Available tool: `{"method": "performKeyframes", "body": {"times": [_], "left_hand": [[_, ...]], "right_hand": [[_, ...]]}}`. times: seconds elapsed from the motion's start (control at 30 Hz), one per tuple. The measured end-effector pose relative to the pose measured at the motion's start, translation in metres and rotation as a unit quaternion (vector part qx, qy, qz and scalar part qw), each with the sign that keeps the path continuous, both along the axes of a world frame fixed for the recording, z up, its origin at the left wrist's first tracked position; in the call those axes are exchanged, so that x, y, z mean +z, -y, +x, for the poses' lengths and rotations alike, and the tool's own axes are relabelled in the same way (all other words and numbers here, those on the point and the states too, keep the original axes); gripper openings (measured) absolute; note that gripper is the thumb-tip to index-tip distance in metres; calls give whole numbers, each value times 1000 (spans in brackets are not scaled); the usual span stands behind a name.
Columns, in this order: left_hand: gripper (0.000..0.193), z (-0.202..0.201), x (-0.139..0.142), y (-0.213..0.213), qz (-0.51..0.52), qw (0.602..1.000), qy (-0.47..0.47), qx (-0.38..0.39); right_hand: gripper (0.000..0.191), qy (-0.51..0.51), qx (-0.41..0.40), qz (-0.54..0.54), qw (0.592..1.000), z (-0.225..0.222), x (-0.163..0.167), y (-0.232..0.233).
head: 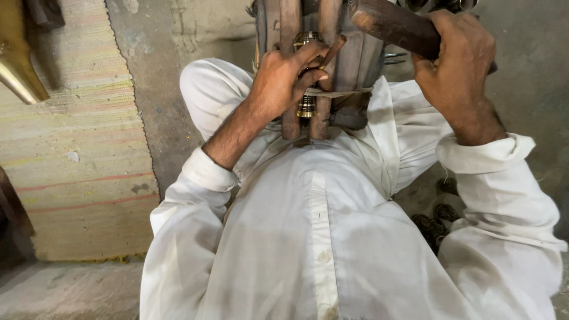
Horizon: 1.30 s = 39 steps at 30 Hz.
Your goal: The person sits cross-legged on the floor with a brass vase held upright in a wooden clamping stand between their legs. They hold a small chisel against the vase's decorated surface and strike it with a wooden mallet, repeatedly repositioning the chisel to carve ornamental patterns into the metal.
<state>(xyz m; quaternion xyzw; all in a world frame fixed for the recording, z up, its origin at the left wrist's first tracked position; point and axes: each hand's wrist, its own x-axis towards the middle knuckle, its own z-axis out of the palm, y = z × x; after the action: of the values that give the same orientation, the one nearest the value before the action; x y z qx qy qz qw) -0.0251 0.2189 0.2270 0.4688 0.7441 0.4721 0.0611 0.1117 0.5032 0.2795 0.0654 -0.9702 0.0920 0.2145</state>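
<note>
Woven mat lay on the floor at the person's left, concrete floor bare between mat and knees. Person sat in a white shirt, sleeves pushed up.

Wooden frame of upright bars stood between the knees, bound low with a pale band. A small ribbed brass piece sat clamped between two bars, top and bottom ends showing past the fingers.

Right hand was fully closed around a thick wooden handle; the handle's working end was out of view, so can't tell what tool it was. Left hand was curled against the bars, thumb and forefinger pinching a thin wooden stick right at the brass piece.

Dark round parts lay on the floor by the right thigh. A brass cone showed at the far left edge.

Judgement on doing it well: keep the left fingers off the line of the handle, hold the stick tip steady on the brass, keep the frame braced by the knees so the piece doesn't slip.
</note>
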Motion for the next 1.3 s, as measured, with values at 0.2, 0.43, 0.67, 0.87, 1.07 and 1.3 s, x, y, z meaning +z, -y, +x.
{"method": "performKeyframes", "body": {"times": [0.2, 0.43, 0.67, 0.87, 1.07, 1.3], "left_hand": [[31, 1, 1, 0, -34, 999, 19, 16], [32, -1, 3, 0, -13, 1000, 3, 1], [31, -3, 4, 1, 0, 1000, 9, -1], [35, -3, 3, 1, -26, 999, 19, -4], [36, -5, 1, 2, -6, 1000, 14, -19], [34, -6, 1, 3, 1, 1000, 8, -23]], "right_hand": [[28, 49, 9, 4, 999, -4, 9, -7], [30, 55, 9, 3, 998, -5, 18, -10], [37, 89, -52, -75, 992, -10, 25, 0], [33, 51, -17, -53, 997, -8, 20, 0], [24, 58, -11, -102, 993, -1, 16, -9], [23, 59, -6, -160, 985, 0, 15, -12]]}}
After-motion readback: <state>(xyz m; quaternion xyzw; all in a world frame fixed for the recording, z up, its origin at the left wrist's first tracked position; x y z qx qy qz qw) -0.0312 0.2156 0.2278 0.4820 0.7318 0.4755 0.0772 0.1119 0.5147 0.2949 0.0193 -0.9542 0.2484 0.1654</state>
